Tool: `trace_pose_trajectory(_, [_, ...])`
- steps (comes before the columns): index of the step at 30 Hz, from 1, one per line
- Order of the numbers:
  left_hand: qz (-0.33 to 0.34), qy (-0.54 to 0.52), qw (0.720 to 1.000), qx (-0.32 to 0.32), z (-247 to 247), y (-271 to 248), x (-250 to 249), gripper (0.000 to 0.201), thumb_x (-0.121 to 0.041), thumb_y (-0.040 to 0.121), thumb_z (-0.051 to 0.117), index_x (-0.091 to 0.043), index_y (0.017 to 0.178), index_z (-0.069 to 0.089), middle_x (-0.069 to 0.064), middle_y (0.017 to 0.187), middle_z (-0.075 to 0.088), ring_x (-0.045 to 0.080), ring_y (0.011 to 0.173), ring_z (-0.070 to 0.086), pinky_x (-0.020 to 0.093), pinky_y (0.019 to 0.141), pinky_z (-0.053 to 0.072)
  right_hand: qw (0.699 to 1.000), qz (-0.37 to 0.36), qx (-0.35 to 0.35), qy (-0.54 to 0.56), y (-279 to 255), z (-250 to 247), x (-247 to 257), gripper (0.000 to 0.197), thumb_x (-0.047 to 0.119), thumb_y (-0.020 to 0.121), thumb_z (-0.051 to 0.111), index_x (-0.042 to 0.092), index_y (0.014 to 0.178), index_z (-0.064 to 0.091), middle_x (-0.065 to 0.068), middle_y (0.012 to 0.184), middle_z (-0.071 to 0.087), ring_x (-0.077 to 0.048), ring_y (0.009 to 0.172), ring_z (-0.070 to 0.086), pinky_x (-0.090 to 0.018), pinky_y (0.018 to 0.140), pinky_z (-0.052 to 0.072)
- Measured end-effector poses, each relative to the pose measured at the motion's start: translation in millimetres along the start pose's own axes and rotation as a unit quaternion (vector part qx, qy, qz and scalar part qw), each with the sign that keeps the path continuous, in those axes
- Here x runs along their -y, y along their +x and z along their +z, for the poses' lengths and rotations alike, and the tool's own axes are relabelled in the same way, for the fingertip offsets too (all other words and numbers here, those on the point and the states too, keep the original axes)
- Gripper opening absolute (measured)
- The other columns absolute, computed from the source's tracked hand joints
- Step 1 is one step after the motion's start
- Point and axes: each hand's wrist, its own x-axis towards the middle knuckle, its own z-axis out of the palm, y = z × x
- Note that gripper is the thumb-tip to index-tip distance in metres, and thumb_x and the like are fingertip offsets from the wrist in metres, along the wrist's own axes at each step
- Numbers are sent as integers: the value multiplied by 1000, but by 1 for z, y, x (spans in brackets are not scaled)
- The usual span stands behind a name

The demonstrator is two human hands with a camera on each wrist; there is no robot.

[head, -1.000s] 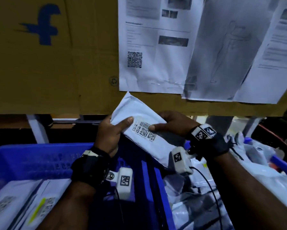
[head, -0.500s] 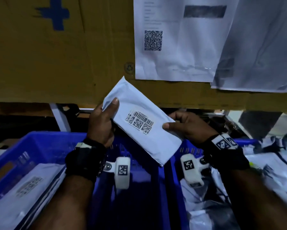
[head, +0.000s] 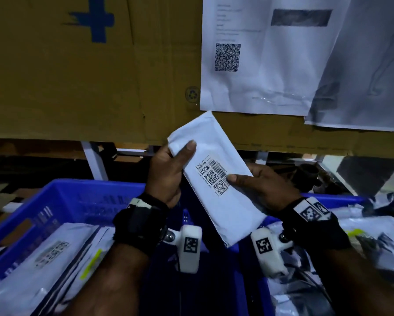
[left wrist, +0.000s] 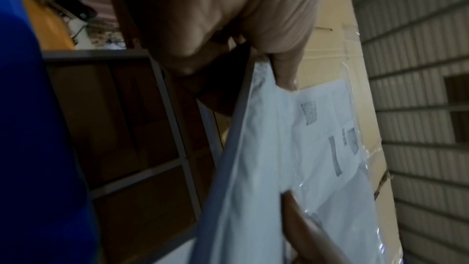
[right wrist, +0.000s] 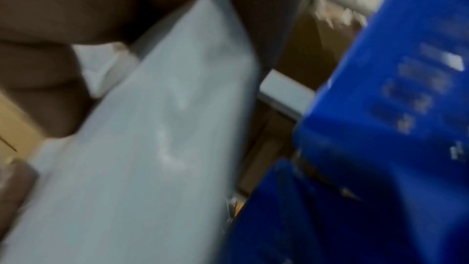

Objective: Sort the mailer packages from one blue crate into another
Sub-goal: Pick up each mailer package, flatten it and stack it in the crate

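Note:
A white mailer package with a barcode label is held up in the air between two blue crates. My left hand grips its upper left edge, thumb on the front. My right hand holds its right edge, thumb by the label. The left blue crate holds several flat mailers. The right blue crate holds a loose pile of mailers. In the left wrist view the mailer runs down from my thumb. The right wrist view is blurred, showing the mailer beside a blue crate.
A large cardboard sheet hangs close ahead, with printed papers taped on it. A metal rack frame and dark clutter lie behind the crates.
The mailer has turned a little more upright between my hands. My right thumb has slid in to the label's edge. Both hands keep hold.

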Motion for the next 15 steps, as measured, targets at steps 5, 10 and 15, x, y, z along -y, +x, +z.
trace_pose_trajectory(5, [-56,-19,997,43,8,-3,3,44,-15,79,67,6,118,60,24,111,70,34,95,68,44,81,59,998,-47,-25,43,8,6,-6,64,35,64,88,3,117,68,-21,120,67,-38,108,65,-47,92,53])
trace_pose_trajectory(10, [-86,22,989,121,5,-5,4,34,-10,81,69,-3,114,65,19,111,71,31,93,69,44,82,58,992,-71,-8,101,10,7,-9,67,21,69,86,-2,126,60,-22,128,62,-39,119,59,-47,101,48])
trace_pose_trajectory(15, [-118,83,973,180,-8,-3,1,34,-8,83,69,-2,117,67,20,114,70,34,99,68,46,86,57,994,-71,-12,88,7,8,-3,49,6,77,75,-1,124,61,-19,124,65,-36,115,62,-43,95,53])
